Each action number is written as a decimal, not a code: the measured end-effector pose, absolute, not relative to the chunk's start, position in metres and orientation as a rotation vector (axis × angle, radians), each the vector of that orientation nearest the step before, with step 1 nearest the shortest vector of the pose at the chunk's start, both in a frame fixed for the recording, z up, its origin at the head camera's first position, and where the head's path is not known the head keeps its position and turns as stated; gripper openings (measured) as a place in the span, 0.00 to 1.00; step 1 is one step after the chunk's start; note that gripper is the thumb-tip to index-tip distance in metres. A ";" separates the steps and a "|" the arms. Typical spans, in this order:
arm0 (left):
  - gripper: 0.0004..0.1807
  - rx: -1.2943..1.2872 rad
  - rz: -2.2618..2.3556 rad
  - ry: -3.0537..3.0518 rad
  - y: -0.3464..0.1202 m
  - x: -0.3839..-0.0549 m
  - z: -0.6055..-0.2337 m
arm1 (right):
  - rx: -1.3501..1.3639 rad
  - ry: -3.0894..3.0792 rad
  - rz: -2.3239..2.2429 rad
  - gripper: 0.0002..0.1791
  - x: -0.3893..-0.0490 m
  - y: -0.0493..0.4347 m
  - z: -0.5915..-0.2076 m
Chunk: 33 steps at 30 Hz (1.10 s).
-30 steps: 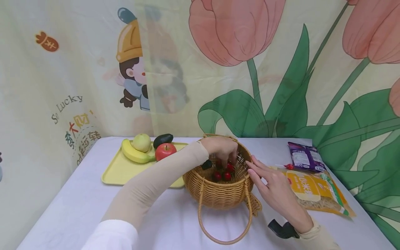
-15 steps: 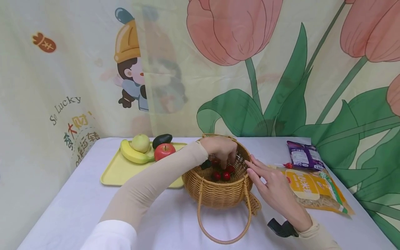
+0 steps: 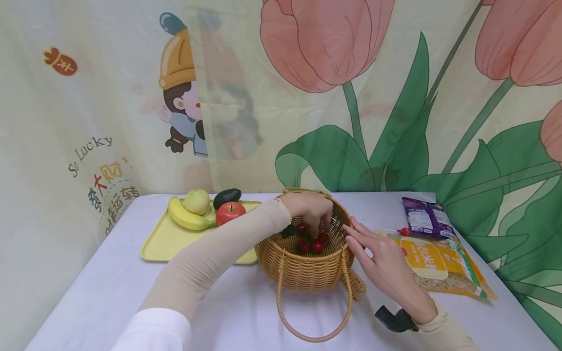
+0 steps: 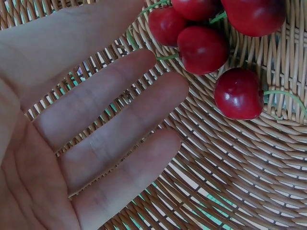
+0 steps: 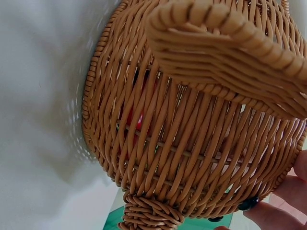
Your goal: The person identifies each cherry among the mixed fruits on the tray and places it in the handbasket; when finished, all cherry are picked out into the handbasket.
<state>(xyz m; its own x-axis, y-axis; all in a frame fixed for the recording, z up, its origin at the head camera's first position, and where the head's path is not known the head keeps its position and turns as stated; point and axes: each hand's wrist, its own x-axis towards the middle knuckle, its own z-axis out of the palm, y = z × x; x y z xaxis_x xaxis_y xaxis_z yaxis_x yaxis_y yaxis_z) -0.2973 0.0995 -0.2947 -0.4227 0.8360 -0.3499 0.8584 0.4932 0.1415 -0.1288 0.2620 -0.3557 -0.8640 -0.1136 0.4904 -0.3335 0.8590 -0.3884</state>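
A round wicker basket [image 3: 303, 273] stands mid-table, its looped handle lying toward me. My left hand [image 3: 309, 209] reaches down inside it; in the left wrist view the fingers [image 4: 129, 120] extend loosely beside several red cherries [image 4: 204, 50] with green stems. One fingertip is close to a stem, and no cherry lies in the palm. The thumb tip runs out of that view. My right hand [image 3: 386, 263] rests its fairly straight fingertips against the basket's right rim. In the right wrist view, those fingers [image 5: 276, 215] touch the woven side near a black bead [image 5: 248, 204].
On the left, a yellow tray [image 3: 164, 248] bears a banana [image 3: 189, 217], a pale green round fruit [image 3: 197, 201], a red apple [image 3: 230, 213] and an avocado [image 3: 227, 197]. Right of the basket lie a yellow grain bag [image 3: 439, 263], a purple packet [image 3: 428, 217] and a small red item [image 3: 404, 232].
The head view shifts slightly. My left hand stays in the basket, with slight movement of the cherries near its fingers. My right hand keeps its place at the rim.
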 end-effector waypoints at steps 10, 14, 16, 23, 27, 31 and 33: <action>0.18 1.400 -0.079 2.347 0.102 -0.298 -0.293 | 0.329 -2.577 0.656 0.21 -0.129 0.263 -0.356; 0.18 1.430 -0.077 2.309 0.103 -0.299 -0.291 | 0.332 -2.574 0.652 0.21 -0.128 0.264 -0.356; 0.18 1.458 -0.075 2.294 0.102 -0.300 -0.288 | 0.332 -2.579 0.649 0.21 -0.128 0.264 -0.356; 0.18 1.498 0.031 2.287 0.088 -0.302 -0.273 | 0.337 -2.585 0.639 0.21 -0.129 0.264 -0.356; 0.19 1.482 0.088 2.324 0.071 -0.300 -0.262 | 0.337 -2.586 0.634 0.22 -0.129 0.264 -0.356; 0.18 1.524 0.120 2.378 0.051 -0.303 -0.254 | 0.340 -2.581 0.630 0.22 -0.129 0.264 -0.356; 0.19 1.550 0.146 2.398 0.039 -0.304 -0.251 | 0.342 -2.577 0.629 0.22 -0.129 0.265 -0.356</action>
